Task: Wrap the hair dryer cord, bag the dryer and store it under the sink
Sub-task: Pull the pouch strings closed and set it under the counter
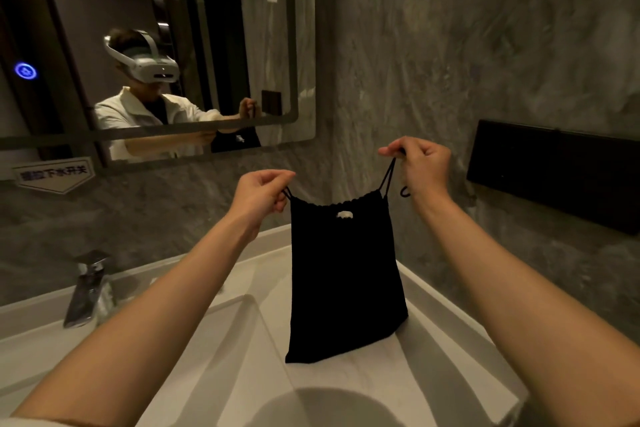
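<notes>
A black drawstring bag (344, 274) hangs upright over the white counter (433, 333), its bottom edge touching the surface. Its mouth is gathered tight, and a small white label shows near the top. My left hand (261, 194) pinches the left end of the drawstring at the bag's top corner. My right hand (424, 163) holds the right drawstring loop higher up and further out, pulling it taut. The hair dryer and its cord are not visible; whatever is in the bag is hidden.
A chrome faucet (88, 288) stands at the left beside the white sink basin (194, 340). A mirror (156, 45) on the marble wall reflects a person wearing a headset. A black wall-mounted box (554, 173) sits to the right.
</notes>
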